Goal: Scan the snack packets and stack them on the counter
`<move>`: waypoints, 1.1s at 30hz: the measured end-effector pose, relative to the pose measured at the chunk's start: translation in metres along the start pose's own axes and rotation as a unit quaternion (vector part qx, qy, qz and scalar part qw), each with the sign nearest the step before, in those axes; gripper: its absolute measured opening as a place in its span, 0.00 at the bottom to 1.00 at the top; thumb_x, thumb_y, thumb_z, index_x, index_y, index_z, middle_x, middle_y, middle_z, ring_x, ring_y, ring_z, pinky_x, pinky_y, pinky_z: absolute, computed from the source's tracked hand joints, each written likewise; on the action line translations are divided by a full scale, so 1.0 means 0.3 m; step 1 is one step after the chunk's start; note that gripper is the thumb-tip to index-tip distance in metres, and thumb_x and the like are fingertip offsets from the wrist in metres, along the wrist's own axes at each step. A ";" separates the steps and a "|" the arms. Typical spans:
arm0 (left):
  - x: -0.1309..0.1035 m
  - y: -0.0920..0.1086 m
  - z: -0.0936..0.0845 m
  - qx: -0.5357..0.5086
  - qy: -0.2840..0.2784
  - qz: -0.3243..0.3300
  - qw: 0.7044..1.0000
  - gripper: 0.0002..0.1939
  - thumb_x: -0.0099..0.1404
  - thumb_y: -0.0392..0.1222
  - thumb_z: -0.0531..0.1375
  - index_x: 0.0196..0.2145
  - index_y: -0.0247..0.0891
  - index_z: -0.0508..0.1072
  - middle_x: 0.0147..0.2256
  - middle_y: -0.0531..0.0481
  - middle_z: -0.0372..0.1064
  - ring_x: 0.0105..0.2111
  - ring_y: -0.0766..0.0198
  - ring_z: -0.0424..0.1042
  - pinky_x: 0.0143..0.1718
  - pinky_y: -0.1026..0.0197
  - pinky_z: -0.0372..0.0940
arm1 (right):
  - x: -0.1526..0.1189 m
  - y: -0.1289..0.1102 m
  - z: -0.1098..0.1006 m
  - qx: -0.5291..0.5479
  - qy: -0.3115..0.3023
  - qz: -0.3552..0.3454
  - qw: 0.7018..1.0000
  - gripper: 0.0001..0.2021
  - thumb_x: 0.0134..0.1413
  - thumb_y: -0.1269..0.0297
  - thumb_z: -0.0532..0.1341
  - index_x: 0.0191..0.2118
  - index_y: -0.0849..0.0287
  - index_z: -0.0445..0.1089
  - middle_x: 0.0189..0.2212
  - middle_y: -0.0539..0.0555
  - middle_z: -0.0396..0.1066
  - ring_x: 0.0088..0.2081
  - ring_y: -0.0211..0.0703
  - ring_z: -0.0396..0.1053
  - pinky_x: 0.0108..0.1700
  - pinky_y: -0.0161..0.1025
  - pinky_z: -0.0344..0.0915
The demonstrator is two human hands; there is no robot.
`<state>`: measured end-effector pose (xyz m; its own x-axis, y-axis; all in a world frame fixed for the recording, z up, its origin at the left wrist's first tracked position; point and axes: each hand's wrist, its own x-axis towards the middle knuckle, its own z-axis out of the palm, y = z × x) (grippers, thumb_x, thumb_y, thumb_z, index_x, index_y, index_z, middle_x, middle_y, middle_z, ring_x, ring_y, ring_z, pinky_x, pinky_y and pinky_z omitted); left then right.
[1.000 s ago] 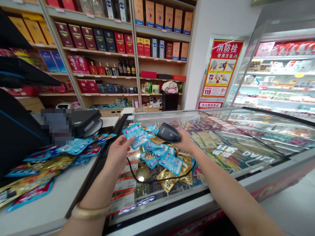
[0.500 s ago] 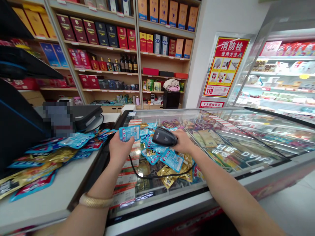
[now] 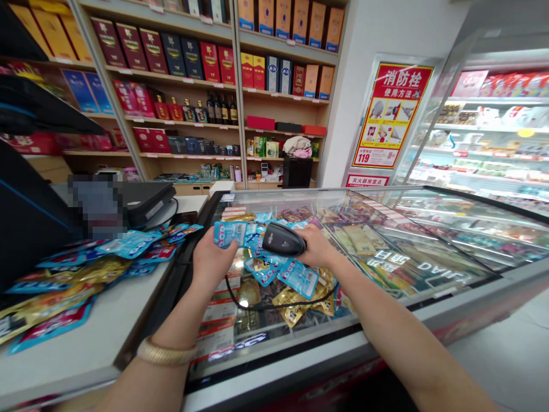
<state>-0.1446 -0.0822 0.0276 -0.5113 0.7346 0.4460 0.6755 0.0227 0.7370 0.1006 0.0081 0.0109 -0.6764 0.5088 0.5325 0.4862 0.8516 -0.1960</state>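
Between the thumb and fingers of my left hand (image 3: 211, 258) is a small blue snack packet (image 3: 230, 233), its printed face turned up. My right hand (image 3: 318, 245) is closed around a black barcode scanner (image 3: 283, 239), whose head points left toward that packet. A thin black cable (image 3: 274, 309) loops below the scanner across the glass. Under and beside both hands, more blue packets (image 3: 299, 277) and gold packets (image 3: 295, 312) lie in a loose pile on the glass lid (image 3: 266, 346) of a chest freezer.
On the white counter (image 3: 124, 312) at left lies a heap of blue, gold and red packets (image 3: 92, 272). A black device (image 3: 148, 200) and dark screens stand behind it. Shelves of boxes and bottles (image 3: 223, 109) line the back; a lit display fridge (image 3: 493, 131) is at right.
My left hand has shifted slightly right with the blue packet, closer to the scanner. The scanner has moved a little left in my right hand.
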 end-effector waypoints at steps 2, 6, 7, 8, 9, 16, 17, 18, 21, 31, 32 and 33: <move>-0.001 -0.001 0.000 -0.005 -0.002 0.003 1.000 0.08 0.52 0.44 0.61 0.29 0.40 0.70 0.25 0.53 0.71 0.26 0.62 0.68 0.32 0.61 0.63 | 0.000 -0.001 0.001 -0.002 -0.004 0.002 1.000 0.07 0.46 0.60 0.63 0.31 0.57 0.72 0.26 0.52 0.75 0.32 0.46 0.71 0.38 0.38 0.54; -0.002 -0.008 0.002 -0.020 0.000 0.006 1.000 0.08 0.51 0.44 0.61 0.29 0.39 0.70 0.26 0.53 0.71 0.26 0.62 0.69 0.33 0.61 0.63 | 0.000 -0.002 0.001 0.005 0.000 -0.001 1.000 0.07 0.47 0.60 0.63 0.31 0.57 0.72 0.25 0.51 0.74 0.31 0.45 0.71 0.38 0.37 0.55; -0.002 -0.009 0.004 -0.027 0.001 0.004 1.000 0.07 0.50 0.43 0.61 0.28 0.39 0.70 0.25 0.53 0.71 0.26 0.62 0.69 0.33 0.61 0.63 | 0.000 -0.002 0.000 0.007 0.003 -0.001 1.000 0.06 0.46 0.60 0.63 0.31 0.57 0.72 0.25 0.51 0.74 0.30 0.45 0.70 0.38 0.37 0.55; -0.002 -0.010 0.006 -0.039 0.003 0.000 0.999 0.07 0.50 0.43 0.62 0.27 0.39 0.70 0.25 0.53 0.71 0.26 0.62 0.69 0.33 0.60 0.64 | 0.000 -0.002 0.000 0.009 0.005 -0.001 1.000 0.06 0.46 0.61 0.63 0.30 0.57 0.72 0.25 0.51 0.74 0.30 0.44 0.70 0.37 0.37 0.55; -0.002 -0.011 0.008 -0.059 0.006 -0.010 0.998 0.07 0.49 0.43 0.62 0.27 0.39 0.70 0.25 0.53 0.71 0.26 0.62 0.69 0.33 0.60 0.65 | -0.001 -0.001 0.000 0.011 0.006 0.001 1.000 0.06 0.46 0.61 0.63 0.30 0.57 0.72 0.25 0.51 0.74 0.29 0.44 0.70 0.37 0.37 0.55; 0.071 -0.023 -0.030 -0.472 0.144 -0.190 0.849 0.07 0.52 0.35 0.63 0.27 0.39 0.67 0.30 0.52 0.72 0.34 0.62 0.74 0.38 0.57 0.74 | -0.010 0.007 0.000 0.027 0.014 0.023 0.999 0.10 0.48 0.63 0.65 0.39 0.56 0.76 0.30 0.53 0.78 0.33 0.47 0.73 0.39 0.37 0.59; 0.095 -0.035 -0.050 -0.512 0.180 -0.201 0.816 0.08 0.52 0.32 0.62 0.27 0.39 0.65 0.30 0.53 0.71 0.36 0.63 0.75 0.39 0.58 0.75 | -0.011 0.008 0.001 0.029 0.015 0.023 0.999 0.11 0.47 0.63 0.65 0.39 0.56 0.76 0.30 0.53 0.78 0.34 0.47 0.73 0.39 0.37 0.60; 0.121 -0.051 -0.073 -0.538 0.208 -0.212 0.789 0.09 0.53 0.29 0.61 0.26 0.39 0.64 0.30 0.53 0.71 0.37 0.64 0.75 0.40 0.59 0.75 | -0.012 0.010 0.001 0.031 0.016 0.023 0.999 0.11 0.47 0.63 0.65 0.40 0.56 0.76 0.31 0.53 0.78 0.34 0.48 0.73 0.39 0.37 0.60; 0.207 -0.114 -0.152 -0.564 0.240 -0.251 0.749 0.10 0.57 0.25 0.56 0.26 0.39 0.64 0.32 0.50 0.70 0.40 0.65 0.77 0.42 0.64 0.75 | -0.014 0.016 0.003 0.042 0.022 0.024 0.999 0.12 0.47 0.63 0.65 0.40 0.56 0.77 0.31 0.53 0.78 0.34 0.48 0.74 0.39 0.38 0.62; 0.314 -0.270 -0.231 -0.525 0.252 -0.209 0.785 0.11 0.61 0.26 0.52 0.27 0.40 0.65 0.42 0.40 0.73 0.57 0.62 0.70 0.57 0.62 0.68 | -0.018 0.031 0.011 0.050 0.041 0.032 0.997 0.09 0.48 0.63 0.66 0.37 0.56 0.77 0.29 0.52 0.78 0.34 0.49 0.74 0.40 0.38 0.64; 0.311 -0.275 -0.226 -0.518 0.249 -0.201 0.793 0.10 0.60 0.27 0.52 0.27 0.41 0.64 0.43 0.40 0.73 0.57 0.61 0.70 0.58 0.61 0.67 | -0.018 0.030 0.010 0.055 0.041 0.035 0.997 0.09 0.48 0.62 0.66 0.38 0.55 0.77 0.30 0.52 0.78 0.35 0.50 0.75 0.40 0.39 0.64; 0.306 -0.276 -0.223 -0.508 0.240 -0.193 0.804 0.10 0.60 0.27 0.53 0.26 0.41 0.64 0.43 0.40 0.73 0.57 0.60 0.70 0.58 0.60 0.67 | -0.018 0.028 0.010 0.059 0.042 0.037 0.997 0.10 0.48 0.62 0.66 0.38 0.55 0.78 0.30 0.52 0.78 0.35 0.50 0.75 0.40 0.39 0.65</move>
<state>-0.2832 -0.0620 0.0414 -0.8898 0.4538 0.0483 -0.2417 -0.5585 0.7935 0.1068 0.0129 0.0039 -0.5903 0.5629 0.5785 0.4621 0.8233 -0.3295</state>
